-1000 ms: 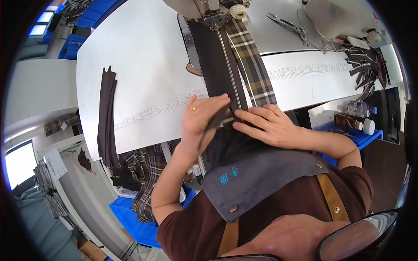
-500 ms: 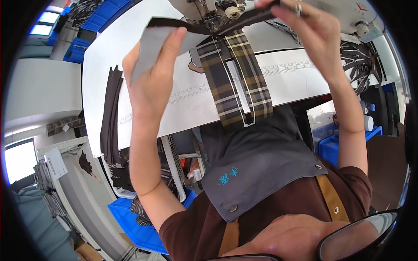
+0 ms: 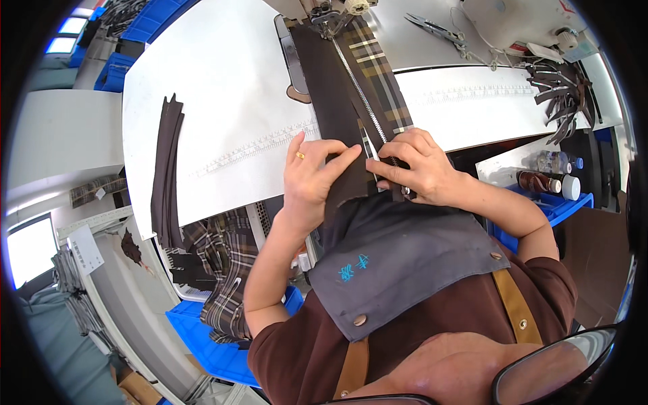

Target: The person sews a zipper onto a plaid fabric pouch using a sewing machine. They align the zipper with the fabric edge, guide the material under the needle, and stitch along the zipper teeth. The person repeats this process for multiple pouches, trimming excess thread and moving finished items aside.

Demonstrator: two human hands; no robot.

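A dark brown fabric strip [image 3: 324,94] with a metal zipper [image 3: 358,84] lies over plaid fabric [image 3: 381,71], reaching up to the sewing machine's presser foot [image 3: 327,27]. My left hand [image 3: 317,172] pinches the dark strip near its lower part, thumb and index together, other fingers raised, a gold ring showing. Just right of it, my right hand [image 3: 422,169] grips the lower end of the zipper and fabric with bent fingers. A narrow white piece shows between the layers beside my right fingers.
A bundle of dark strips [image 3: 169,172] lies at the left of the white table [image 3: 243,94]. At right are scissors [image 3: 439,34], tangled zipper strips [image 3: 560,94], and bottles [image 3: 553,182] beside a blue bin. Plaid pieces [image 3: 223,256] hang at lower left over another blue bin [image 3: 202,337].
Both hands have come down from the machine, where they held raised fabric half a second ago, to the table's front edge. The dark strip and zipper again cover much of the plaid piece.
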